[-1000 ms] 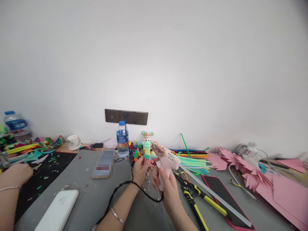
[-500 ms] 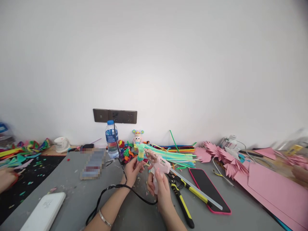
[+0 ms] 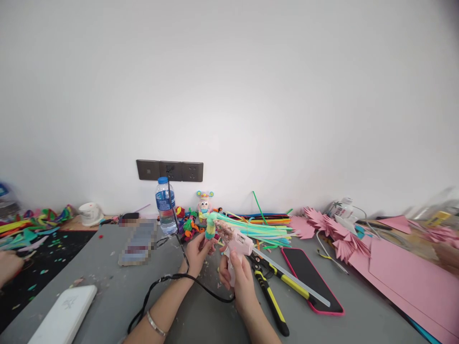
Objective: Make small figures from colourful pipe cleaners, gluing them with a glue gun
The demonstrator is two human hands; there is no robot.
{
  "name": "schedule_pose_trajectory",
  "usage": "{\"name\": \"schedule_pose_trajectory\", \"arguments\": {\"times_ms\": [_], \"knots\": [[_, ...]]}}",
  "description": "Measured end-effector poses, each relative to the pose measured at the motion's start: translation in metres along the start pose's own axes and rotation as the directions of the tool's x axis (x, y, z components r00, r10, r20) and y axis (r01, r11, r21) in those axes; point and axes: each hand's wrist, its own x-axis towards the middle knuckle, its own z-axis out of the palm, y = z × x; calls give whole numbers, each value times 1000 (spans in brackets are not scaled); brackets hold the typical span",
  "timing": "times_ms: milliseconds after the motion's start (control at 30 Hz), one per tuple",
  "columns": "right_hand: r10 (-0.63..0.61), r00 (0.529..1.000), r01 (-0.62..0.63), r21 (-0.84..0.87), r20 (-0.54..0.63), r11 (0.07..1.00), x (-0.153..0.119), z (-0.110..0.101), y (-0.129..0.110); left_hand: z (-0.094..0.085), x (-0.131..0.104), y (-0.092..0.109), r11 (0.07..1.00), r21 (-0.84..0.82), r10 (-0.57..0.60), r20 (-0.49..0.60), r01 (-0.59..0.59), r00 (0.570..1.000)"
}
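Observation:
My left hand (image 3: 196,255) holds a small green and yellow fuzzy figure (image 3: 211,225) upright between its fingertips. In my right hand (image 3: 238,274) is a pink glue gun (image 3: 237,242), its stained nozzle end close beside the figure. A long translucent glue stick (image 3: 290,277) sticks out of the gun's back. Whether the nozzle touches the figure is too small to tell. Behind the figure, against the wall, stands a small doll (image 3: 204,204) with big eyes and round ears. The gun's black cable (image 3: 154,285) loops over my left forearm.
Yellow-black pliers (image 3: 270,301) and a pink-edged phone (image 3: 315,282) lie right of my right hand. A water bottle (image 3: 166,205) stands behind my left hand. Pipe cleaners (image 3: 265,229) line the wall. Pink paper (image 3: 412,282) covers the right; a white power bank (image 3: 64,313) lies front left.
The top of the green and yellow figure has tilted slightly toward the glue gun's nozzle. Both hands keep their hold. The view has shifted slightly.

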Motion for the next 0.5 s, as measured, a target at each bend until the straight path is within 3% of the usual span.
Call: {"name": "schedule_pose_trajectory", "arguments": {"times_ms": [500], "knots": [[-61, 996, 55, -78, -65, 995, 0, 4, -4, -1, 1, -11, 999, -37, 15, -11, -16, 1000]]}}
